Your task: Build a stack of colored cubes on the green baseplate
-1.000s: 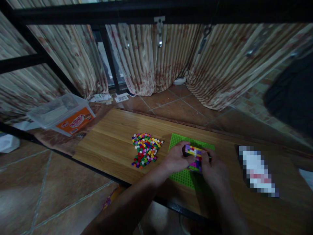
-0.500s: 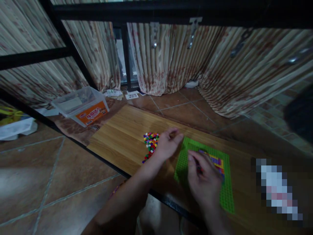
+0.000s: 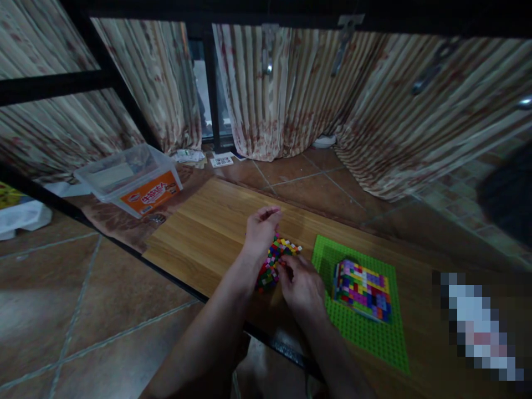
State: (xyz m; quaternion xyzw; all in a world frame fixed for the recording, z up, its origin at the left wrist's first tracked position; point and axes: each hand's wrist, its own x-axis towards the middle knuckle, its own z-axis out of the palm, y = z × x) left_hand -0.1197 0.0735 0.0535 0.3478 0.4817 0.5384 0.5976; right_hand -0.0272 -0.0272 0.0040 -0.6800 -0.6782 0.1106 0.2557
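Loose toy bricks (image 3: 286, 249), small and many-coloured, lie heaped on the wooden board between my hands. At the heap's far left side, my left hand (image 3: 261, 230) is raised a little with its fingertips drawn together; whatever is in them, if anything, is too small to make out. My right hand (image 3: 304, 285) reaches into the near side of the heap, thumb and finger pinched at a small reddish brick. Right of it lies a green studded baseplate (image 3: 374, 346). A low rectangular block built of coloured bricks (image 3: 363, 291) stands on this plate.
A wooden board (image 3: 199, 227) carries all this, with a dark bar (image 3: 187, 288) along its near edge. Far left stands a clear plastic box (image 3: 145, 185) with an orange label. Striped curtains (image 3: 266, 100) hang behind, and a black frame crosses overhead.
My right hand has moved left from over the brick block to the heap, uncovering the block. My left hand has shifted left and slightly up. The view has moved slightly.
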